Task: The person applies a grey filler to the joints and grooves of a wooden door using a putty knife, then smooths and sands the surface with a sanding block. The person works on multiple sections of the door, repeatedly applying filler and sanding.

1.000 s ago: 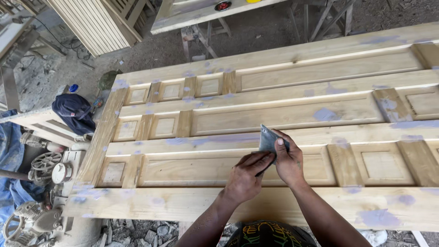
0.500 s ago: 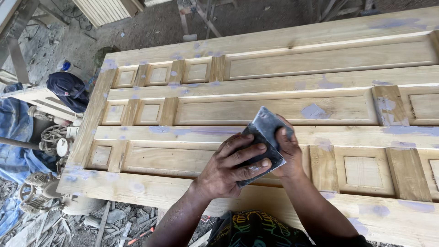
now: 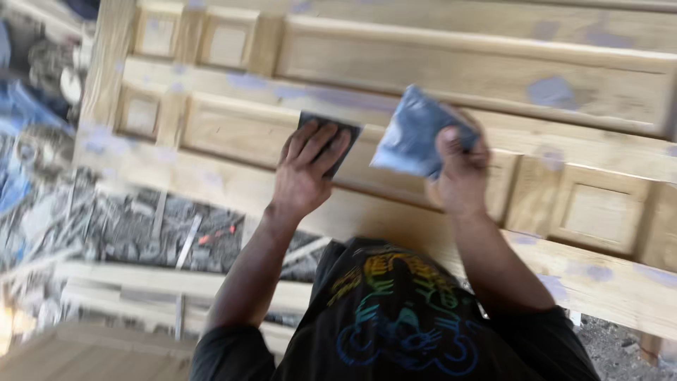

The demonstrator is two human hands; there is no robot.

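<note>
Pale wood of a panelled door (image 3: 465,67) is seen lying flat, dotted with grey filler patches. A dark sanding pad (image 3: 337,128) is pressed flat against a door rail under the spread fingers of the left hand (image 3: 305,173). A grey sheet of sandpaper (image 3: 412,135) is pinched in the closed right hand (image 3: 460,169), raised just above the door. Scrap wood (image 3: 141,233) is noted on the ground at left; the view is blurred.
</note>
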